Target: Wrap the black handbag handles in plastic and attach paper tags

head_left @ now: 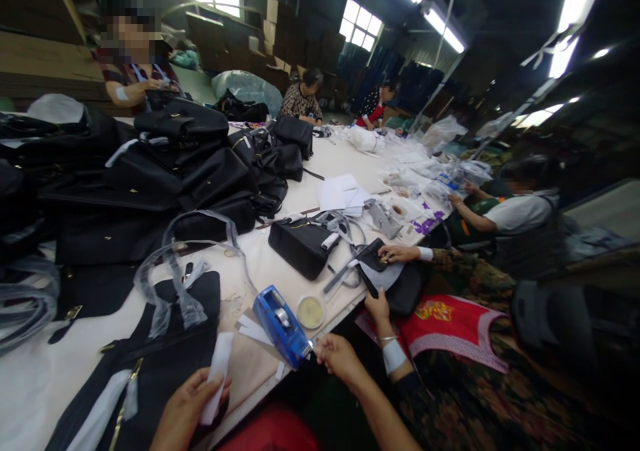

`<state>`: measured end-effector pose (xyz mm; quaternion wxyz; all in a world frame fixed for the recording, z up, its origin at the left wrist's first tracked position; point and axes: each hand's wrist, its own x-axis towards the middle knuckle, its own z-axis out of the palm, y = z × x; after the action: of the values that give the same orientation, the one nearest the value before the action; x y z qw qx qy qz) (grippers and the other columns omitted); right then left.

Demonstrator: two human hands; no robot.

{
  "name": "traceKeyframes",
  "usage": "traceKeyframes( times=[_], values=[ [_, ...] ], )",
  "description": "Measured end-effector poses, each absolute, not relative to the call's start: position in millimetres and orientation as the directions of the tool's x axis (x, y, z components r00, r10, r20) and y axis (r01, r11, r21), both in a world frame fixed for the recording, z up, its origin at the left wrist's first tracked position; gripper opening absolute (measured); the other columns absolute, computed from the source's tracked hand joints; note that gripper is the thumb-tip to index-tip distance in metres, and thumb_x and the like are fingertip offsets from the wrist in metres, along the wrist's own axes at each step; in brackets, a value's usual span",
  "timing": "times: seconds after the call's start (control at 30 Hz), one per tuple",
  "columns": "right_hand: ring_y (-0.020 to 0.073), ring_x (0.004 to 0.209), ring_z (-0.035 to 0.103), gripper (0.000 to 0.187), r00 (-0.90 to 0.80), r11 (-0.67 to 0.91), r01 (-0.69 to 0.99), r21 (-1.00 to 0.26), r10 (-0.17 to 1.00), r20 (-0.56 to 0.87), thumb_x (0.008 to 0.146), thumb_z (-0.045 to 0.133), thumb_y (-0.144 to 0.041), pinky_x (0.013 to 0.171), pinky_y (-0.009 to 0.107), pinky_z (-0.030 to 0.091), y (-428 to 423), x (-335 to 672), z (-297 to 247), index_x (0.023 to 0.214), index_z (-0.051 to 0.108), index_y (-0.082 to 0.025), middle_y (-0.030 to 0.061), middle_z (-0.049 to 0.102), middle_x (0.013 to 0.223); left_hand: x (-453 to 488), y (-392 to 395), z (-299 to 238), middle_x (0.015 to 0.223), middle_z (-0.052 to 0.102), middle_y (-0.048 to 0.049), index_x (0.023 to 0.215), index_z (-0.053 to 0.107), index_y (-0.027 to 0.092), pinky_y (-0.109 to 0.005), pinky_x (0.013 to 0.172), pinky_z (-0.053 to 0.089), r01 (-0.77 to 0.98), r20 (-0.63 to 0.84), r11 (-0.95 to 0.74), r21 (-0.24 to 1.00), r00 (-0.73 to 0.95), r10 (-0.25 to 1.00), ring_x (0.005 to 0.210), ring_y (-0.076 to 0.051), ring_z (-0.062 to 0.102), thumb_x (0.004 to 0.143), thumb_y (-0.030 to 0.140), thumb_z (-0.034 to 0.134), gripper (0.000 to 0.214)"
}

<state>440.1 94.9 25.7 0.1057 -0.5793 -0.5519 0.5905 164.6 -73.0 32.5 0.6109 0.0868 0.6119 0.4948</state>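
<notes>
My left hand [186,401] is closed around a folded white strip [219,371], perhaps paper or thin foam, above the table's near edge. A blue tape dispenser [280,324] stands to the right of it. Beside the dispenser's cutting end, my right hand [343,357] pinches the end of the tape [311,348], which is clear and hard to see. Close to my left hand lies a black bag [175,324], flat, with a gold zipper [127,391] and plastic-wrapped handles [173,291].
A round tub [311,311] of yellowish stuff sits beside the dispenser. Black bags [150,177] are heaped at left. A wrapped black bag [305,244] stands mid-table, near white sheets [343,193]. At right, a co-worker's hands [395,254] handle another bag; several other people work around the table.
</notes>
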Motion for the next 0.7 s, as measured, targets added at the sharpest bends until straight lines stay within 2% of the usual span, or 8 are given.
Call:
traceKeyframes(
  times=[0.5,0.7],
  values=[
    [0.0044,0.043,0.04,0.036,-0.336,-0.56,0.391,-0.73,0.652,-0.68,0.065,0.067,-0.048,0.041,0.018,0.032,91.7,442.9,21.2,0.074,0.053,-0.016,-0.0037,0.058,0.059,170.0,-67.0,38.2,0.07,0.069,0.0005,0.086,0.061,0.016,-0.018,0.056,0.047,-0.535,-0.696,0.503,0.679,-0.249,0.674,0.062,-0.013,0.062,0.073,0.041,0.073,0.031],
    [0.0049,0.045,0.04,0.029,-0.331,-0.566,0.36,-0.741,0.666,-0.669,0.063,0.065,-0.039,0.043,0.018,0.034,91.8,440.4,27.2,0.074,0.053,-0.016,-0.0039,0.057,0.058,168.5,-69.6,36.4,0.076,0.071,-0.0025,0.088,0.062,0.016,-0.02,0.058,0.049,-0.519,-0.697,0.511,0.685,-0.266,0.666,0.066,-0.016,0.064,0.072,0.042,0.073,0.033]
  ],
)
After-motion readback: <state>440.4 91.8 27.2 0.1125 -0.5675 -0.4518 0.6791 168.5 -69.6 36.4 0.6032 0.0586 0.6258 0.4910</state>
